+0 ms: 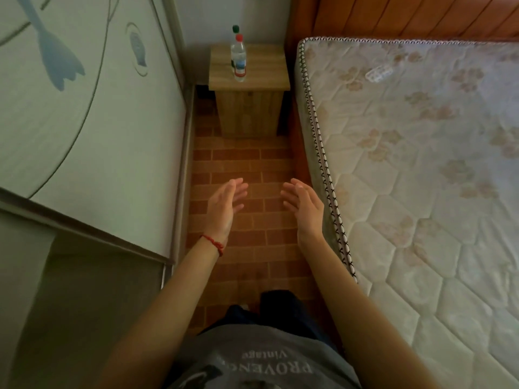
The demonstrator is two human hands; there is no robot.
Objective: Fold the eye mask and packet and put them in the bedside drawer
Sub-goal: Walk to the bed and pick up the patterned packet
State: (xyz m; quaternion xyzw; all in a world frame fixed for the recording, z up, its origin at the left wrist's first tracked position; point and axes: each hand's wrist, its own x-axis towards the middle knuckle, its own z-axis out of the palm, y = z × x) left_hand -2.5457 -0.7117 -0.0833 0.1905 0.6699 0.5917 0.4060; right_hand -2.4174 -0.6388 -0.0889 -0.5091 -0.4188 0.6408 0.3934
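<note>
Between a wardrobe (84, 122) on the left and a bare quilted mattress (421, 178) on the right, a person stands in a narrow aisle floored with brick-patterned tiles (241, 158). Both bare forearms reach forward over the floor. The left hand (224, 204) has its fingers straight and relaxed, palm turned inward, holding nothing; a red string bracelet (214, 242) circles its wrist. The right hand (304, 204) mirrors it just beside the mattress edge, fingers loosely extended, palm facing the left hand, also empty. The two hands are apart with bare floor showing between them. At the far end of the aisle stands a wooden bedside cabinet (250, 108), its front closed as far as can be told; the drawer lines are too blurred to make out. On its top stands a clear plastic bottle with a red cap (238, 58), and behind it a second bottle with a green cap (236, 28). On the far part of the mattress lies a small pale, clear-looking packet (379, 73), well apart from both hands; whether it is the eye mask, its packet or both cannot be told. A wooden headboard (407, 15) runs along the far edge of the bed.
</note>
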